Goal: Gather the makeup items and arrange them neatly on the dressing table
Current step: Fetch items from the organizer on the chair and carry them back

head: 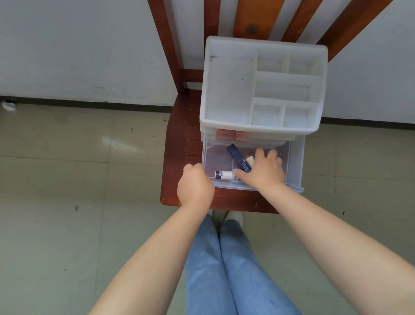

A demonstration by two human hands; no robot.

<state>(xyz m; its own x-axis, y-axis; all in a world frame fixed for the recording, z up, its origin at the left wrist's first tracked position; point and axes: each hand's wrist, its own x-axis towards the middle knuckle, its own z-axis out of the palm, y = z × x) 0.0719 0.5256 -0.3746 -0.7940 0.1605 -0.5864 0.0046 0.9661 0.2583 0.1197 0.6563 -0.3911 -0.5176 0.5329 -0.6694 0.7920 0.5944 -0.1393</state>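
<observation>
Reaching into the open drawer of the white plastic makeup organiser [262,84] on a red-brown wooden chair [182,144]

The left hand [195,184] is curled closed on the clear pulled-out drawer's [294,159] front left corner, likely steadying it, while the right hand [262,170], fingers spread open inside the drawer, lies over a dark blue tube [238,158]; a white tube [224,175] lies just left of it.

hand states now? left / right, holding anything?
Left hand: closed on the front left corner of the clear drawer.
Right hand: open, fingers spread inside the drawer over the dark blue tube; no grasp visible.
</observation>
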